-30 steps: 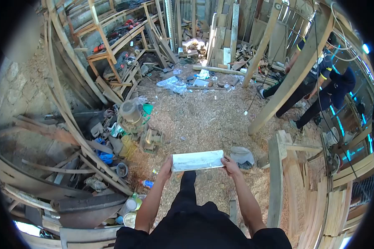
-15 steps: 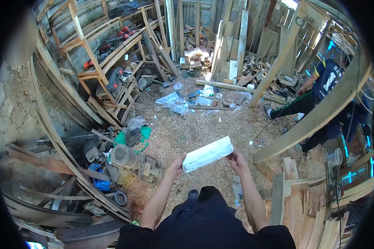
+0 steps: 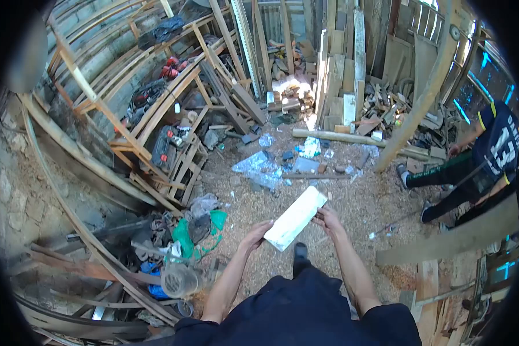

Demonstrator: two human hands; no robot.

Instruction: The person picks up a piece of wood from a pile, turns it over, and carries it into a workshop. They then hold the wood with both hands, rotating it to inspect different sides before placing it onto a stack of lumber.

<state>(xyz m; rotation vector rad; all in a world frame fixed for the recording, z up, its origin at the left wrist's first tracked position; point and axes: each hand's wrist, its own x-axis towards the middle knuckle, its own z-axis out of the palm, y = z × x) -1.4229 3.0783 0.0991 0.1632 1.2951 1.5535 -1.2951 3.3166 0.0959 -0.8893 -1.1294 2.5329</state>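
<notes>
A white rectangular block (image 3: 297, 219) is held out in front of my body, tilted with its far end up to the right. My left hand (image 3: 256, 235) grips its near left end. On the far right end, my right hand (image 3: 328, 221) has its fingers closed along the edge. Below the block my dark shoe (image 3: 300, 251) shows on the floor, which is strewn with shavings.
Wooden shelving (image 3: 150, 155) with tools stands at the left. Plastic sheets (image 3: 258, 168) and a long pole (image 3: 352, 137) lie ahead. A motor (image 3: 179, 280) sits at lower left. A slanted post (image 3: 415, 118) and a person (image 3: 490, 150) are at right.
The view has shifted and I have moved forward, with one foot now showing. The block is turned more steeply, still between both hands. The person at right has bent an arm down.
</notes>
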